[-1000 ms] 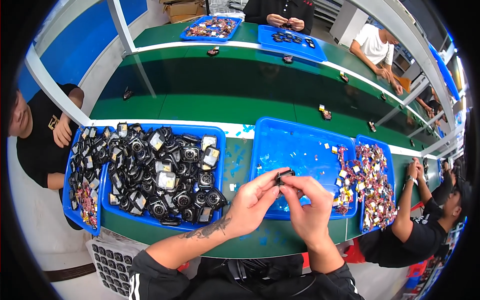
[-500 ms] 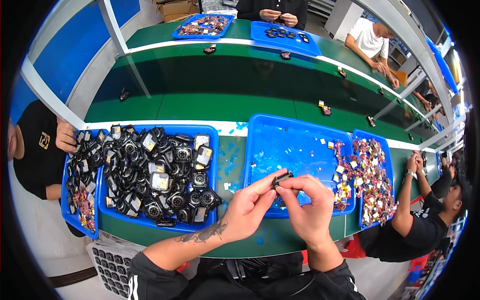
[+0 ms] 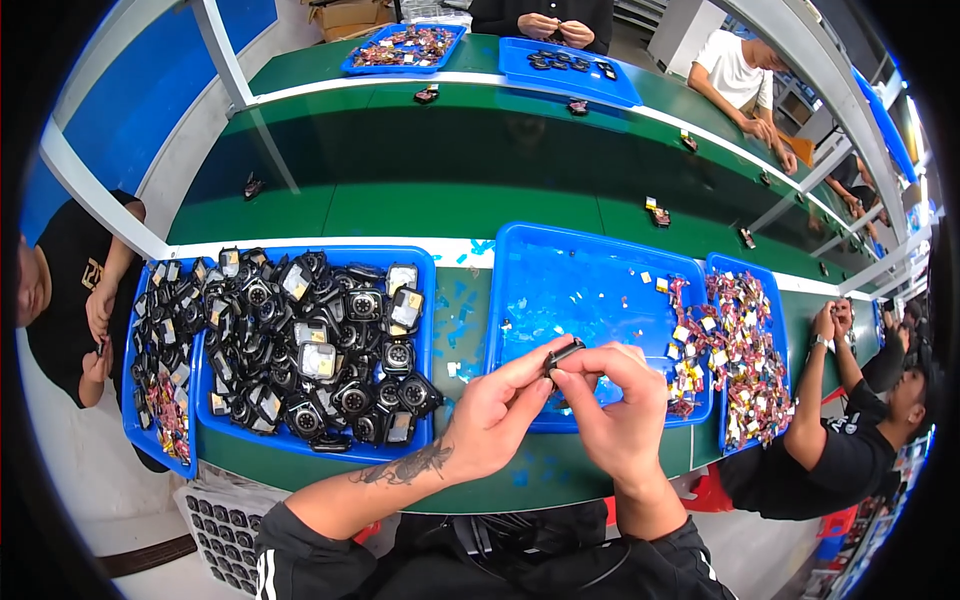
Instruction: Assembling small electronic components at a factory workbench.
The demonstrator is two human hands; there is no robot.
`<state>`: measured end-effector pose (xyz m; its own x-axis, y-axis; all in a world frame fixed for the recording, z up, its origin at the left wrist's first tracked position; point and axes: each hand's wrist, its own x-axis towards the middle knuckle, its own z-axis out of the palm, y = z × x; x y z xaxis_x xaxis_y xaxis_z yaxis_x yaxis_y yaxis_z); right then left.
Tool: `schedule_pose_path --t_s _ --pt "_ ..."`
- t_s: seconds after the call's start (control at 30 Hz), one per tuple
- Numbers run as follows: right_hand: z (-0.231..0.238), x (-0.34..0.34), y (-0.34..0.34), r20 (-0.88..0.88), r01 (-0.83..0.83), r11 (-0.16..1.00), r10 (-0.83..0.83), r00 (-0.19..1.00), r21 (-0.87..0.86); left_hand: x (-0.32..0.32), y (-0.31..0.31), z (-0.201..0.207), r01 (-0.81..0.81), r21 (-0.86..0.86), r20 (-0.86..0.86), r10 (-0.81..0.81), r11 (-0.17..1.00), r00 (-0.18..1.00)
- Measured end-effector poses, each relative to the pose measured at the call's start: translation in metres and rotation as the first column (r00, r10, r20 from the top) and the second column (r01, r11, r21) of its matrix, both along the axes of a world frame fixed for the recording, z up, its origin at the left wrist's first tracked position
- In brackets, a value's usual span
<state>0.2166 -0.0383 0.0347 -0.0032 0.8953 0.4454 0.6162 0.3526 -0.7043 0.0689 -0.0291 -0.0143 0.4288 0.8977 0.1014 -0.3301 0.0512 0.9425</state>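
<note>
My left hand (image 3: 500,415) and my right hand (image 3: 620,405) meet over the near edge of a blue tray (image 3: 565,270). Between their fingertips they pinch a small black smartwatch case (image 3: 566,352), seen nearly edge-on. The left thumb and forefinger grip it from one side, the right thumb and fingers from the other; much of it is hidden. Small red and yellow parts with white tabs (image 3: 690,350) lie along that tray's right side. Left of my hands, another blue tray (image 3: 428,330) is heaped with black smartwatch cases (image 3: 355,305).
A narrow blue tray of small parts (image 3: 750,360) stands at the right. Beyond runs a green conveyor (image 3: 400,205) carrying scattered parts (image 3: 657,212). Blue film scraps (image 3: 462,300) litter the bench. Co-workers sit at both sides and opposite. White posts (image 3: 100,190) frame the line.
The parts on the conveyor have shifted slightly right. The co-worker at the left has drawn a hand back from the trays. My hands hold the case in nearly the same place.
</note>
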Motion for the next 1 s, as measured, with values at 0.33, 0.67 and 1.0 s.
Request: schedule_pose_path --t_s 0.33,0.67,1.0 --pt "-0.021 0.004 0.006 -0.324 -0.01 0.985 -0.047 0.945 -0.173 -0.007 0.002 0.007 0.065 -0.064 0.033 -0.063 0.996 0.997" --pt "-0.018 -0.004 -0.012 -0.479 -0.16 0.952 0.016 0.878 -0.262 -0.02 0.019 0.022 -0.043 0.699 -0.375 0.418 0.714 0.827" --pt "0.002 0.01 -0.027 -0.366 -0.158 0.974 0.089 0.926 -0.165 -0.024 0.02 0.021 0.053 0.844 -0.351 0.475 0.534 0.807"
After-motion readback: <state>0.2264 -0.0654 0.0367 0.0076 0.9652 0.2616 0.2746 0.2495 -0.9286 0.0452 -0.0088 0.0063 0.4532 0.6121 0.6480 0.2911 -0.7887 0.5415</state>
